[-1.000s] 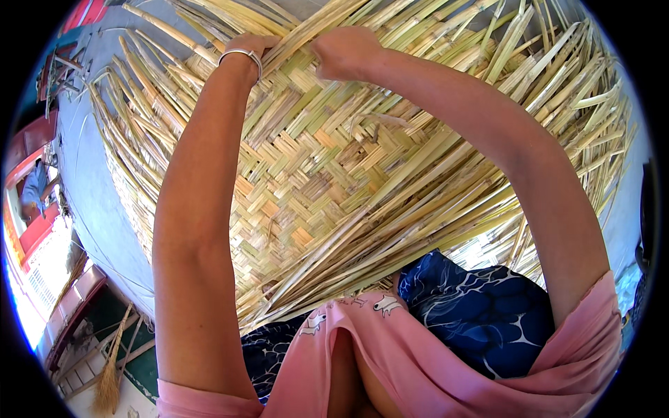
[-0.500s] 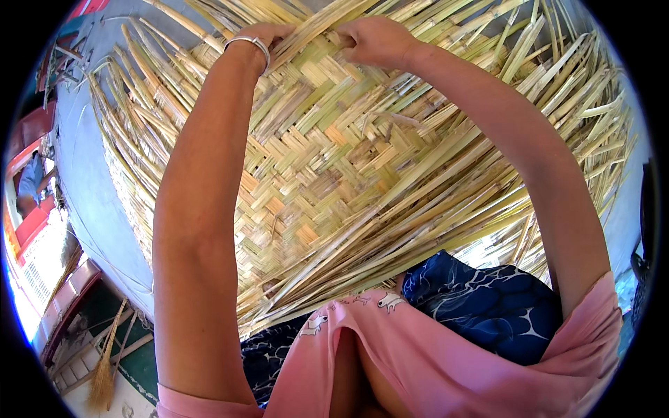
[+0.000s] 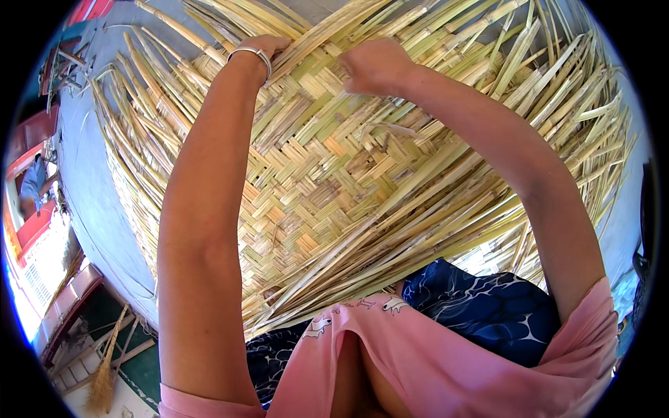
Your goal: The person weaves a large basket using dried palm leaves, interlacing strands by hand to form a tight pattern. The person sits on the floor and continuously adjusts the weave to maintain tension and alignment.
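Note:
A mat of flattened reed strips lies spread beneath my arms, its middle woven in a zigzag pattern. At its far part, my left hand, with a pale bangle on the wrist, has its fingers closed at the edge of a broad pale reed strip. That strip runs slantwise between my two hands. Just right of it, my right hand is curled into a fist above the weave. Its fingertips face away from view, so whatever they hold is hidden.
Long loose reed ends fan out at the far side, left and right. A bundle of unwoven strips slants across the near right. Dark blue patterned cloth covers my lap. At lower left, a straw broom leans near a wooden ladder-like frame.
Both my hands have come slightly nearer to me. The right fist has turned and dropped lower over the weave, while the left stays beside the broad strip.

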